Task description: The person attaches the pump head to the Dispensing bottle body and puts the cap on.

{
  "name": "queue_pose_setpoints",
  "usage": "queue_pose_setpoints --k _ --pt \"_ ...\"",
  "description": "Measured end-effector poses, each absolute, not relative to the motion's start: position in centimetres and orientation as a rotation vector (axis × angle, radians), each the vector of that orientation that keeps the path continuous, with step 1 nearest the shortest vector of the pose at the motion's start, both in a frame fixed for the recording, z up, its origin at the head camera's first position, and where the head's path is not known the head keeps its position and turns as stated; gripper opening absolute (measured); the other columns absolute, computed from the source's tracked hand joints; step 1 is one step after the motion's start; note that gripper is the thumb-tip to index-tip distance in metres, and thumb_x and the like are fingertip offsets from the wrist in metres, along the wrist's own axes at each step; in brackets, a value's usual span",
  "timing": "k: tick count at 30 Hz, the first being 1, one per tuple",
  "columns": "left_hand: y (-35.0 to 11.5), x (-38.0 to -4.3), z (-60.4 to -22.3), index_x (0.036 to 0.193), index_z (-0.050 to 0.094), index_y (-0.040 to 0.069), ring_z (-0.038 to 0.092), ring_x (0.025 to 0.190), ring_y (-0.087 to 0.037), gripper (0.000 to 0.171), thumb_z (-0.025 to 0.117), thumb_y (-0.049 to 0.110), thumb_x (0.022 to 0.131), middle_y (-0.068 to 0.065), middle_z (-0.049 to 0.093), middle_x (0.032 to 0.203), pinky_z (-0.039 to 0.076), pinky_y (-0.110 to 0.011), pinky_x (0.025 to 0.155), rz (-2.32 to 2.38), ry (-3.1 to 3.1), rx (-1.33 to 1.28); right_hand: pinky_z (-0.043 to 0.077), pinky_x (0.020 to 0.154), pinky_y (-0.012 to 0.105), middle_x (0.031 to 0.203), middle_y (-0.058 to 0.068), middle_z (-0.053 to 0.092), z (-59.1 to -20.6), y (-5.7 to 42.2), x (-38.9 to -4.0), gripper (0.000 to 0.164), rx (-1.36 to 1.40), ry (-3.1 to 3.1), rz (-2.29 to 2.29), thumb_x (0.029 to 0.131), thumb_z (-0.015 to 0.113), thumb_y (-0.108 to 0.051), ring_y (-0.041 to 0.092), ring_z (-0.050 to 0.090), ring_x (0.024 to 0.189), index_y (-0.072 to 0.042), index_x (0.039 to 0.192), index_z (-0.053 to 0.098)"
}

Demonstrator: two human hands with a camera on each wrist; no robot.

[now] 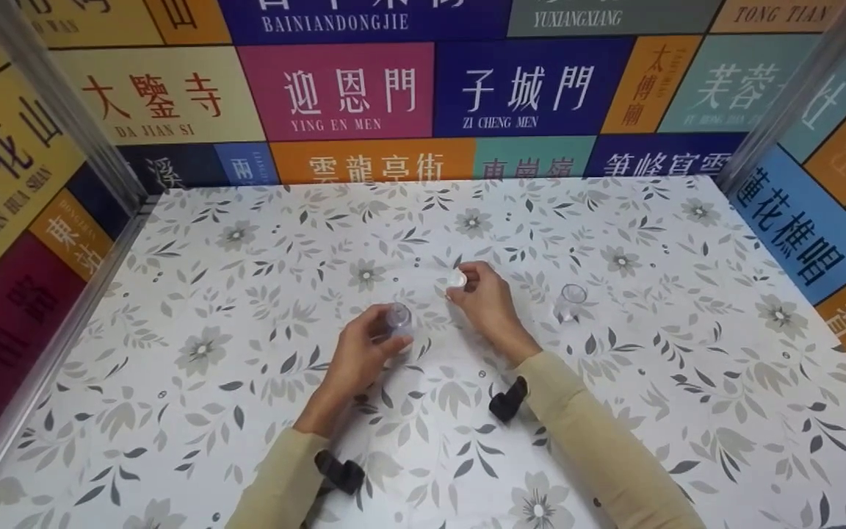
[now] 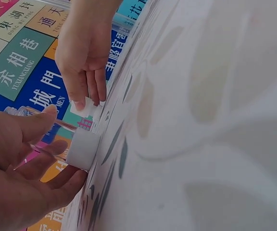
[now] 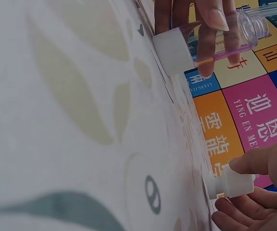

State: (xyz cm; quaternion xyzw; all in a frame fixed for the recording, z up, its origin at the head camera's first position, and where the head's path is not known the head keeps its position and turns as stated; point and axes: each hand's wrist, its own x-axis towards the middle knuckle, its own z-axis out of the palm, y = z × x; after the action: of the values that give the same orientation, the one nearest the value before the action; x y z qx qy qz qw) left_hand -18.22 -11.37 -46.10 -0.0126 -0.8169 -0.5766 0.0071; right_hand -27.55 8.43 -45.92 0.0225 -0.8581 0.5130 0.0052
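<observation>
My left hand (image 1: 364, 349) holds a clear plastic bottle (image 1: 399, 317) between thumb and fingers. The bottle stands upright on the table, its white base (image 2: 83, 149) down and its bare threaded neck (image 3: 258, 26) up. To the right and slightly farther off, my right hand (image 1: 487, 297) pinches a small white cap (image 1: 457, 279) between thumb and fingers. In the right wrist view this cap (image 3: 238, 183) has a narrower end touching or very near the tabletop. Bottle and cap are apart.
A clear cylindrical piece (image 1: 571, 301) stands on the table to the right of my right hand. The table (image 1: 305, 242) wears a white floral cloth. Panels with printed characters (image 1: 349, 92) rise behind its far edge and at both sides.
</observation>
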Motion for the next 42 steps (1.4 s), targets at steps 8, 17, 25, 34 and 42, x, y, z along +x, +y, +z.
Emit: queue_pose_setpoints --k 8,17,25,34,42 --pt "-11.3 -18.4 -46.2 0.129 0.06 0.006 0.064 0.121 -0.034 0.046 0.076 0.009 0.087 -0.02 0.067 0.125 0.053 -0.042 0.104 -1.794 -2.562 -0.021 0.058 0.093 0.034 0.116 0.021 0.069 -45.9 8.2 -27.2 0.04 0.072 -2.628 1.639 0.084 0.073 -0.002 0.03 0.069 0.107 0.004 0.121 0.06" --pt "-11.4 -18.5 -46.2 0.127 0.062 0.007 0.065 0.12 -0.033 0.044 0.077 0.009 0.086 -0.019 0.068 0.123 0.053 -0.041 0.105 -1.82 -2.543 -0.04 0.057 0.096 0.033 0.12 0.017 0.066 -45.2 8.2 -27.1 0.038 0.084 -2.632 1.699 0.084 0.072 -0.003 0.029 0.067 0.115 0.001 0.12 0.06" --pt "-11.4 -18.4 -46.3 0.128 0.062 0.007 0.064 0.121 -0.032 0.044 0.077 0.01 0.086 -0.017 0.068 0.124 0.053 -0.042 0.104 -1.827 -2.553 -0.013 0.056 0.097 0.036 0.122 0.015 0.064 -44.5 8.0 -26.3 0.038 0.122 -2.616 1.654 0.085 0.071 -0.004 0.029 0.066 0.114 -0.001 0.121 0.061" --pt "-11.4 -18.5 -46.4 0.129 0.061 0.007 0.065 0.12 -0.033 0.046 0.077 0.009 0.086 -0.019 0.067 0.125 0.054 -0.04 0.103 -1.843 -2.558 0.025 0.055 0.099 0.041 0.124 0.017 0.063 -43.9 7.6 -25.5 0.04 0.164 -2.606 1.644 0.086 0.071 -0.006 0.031 0.065 0.116 -0.001 0.125 0.06" --pt "-11.3 -18.5 -46.2 0.126 0.063 0.007 0.066 0.118 -0.033 0.043 0.078 0.008 0.085 -0.019 0.068 0.122 0.056 -0.04 0.101 -1.835 -2.545 0.005 0.058 0.092 0.035 0.118 0.016 0.066 -43.2 7.2 -25.1 0.04 0.16 -2.578 1.645 0.084 0.072 -0.006 0.027 0.067 0.111 -0.001 0.12 0.057"
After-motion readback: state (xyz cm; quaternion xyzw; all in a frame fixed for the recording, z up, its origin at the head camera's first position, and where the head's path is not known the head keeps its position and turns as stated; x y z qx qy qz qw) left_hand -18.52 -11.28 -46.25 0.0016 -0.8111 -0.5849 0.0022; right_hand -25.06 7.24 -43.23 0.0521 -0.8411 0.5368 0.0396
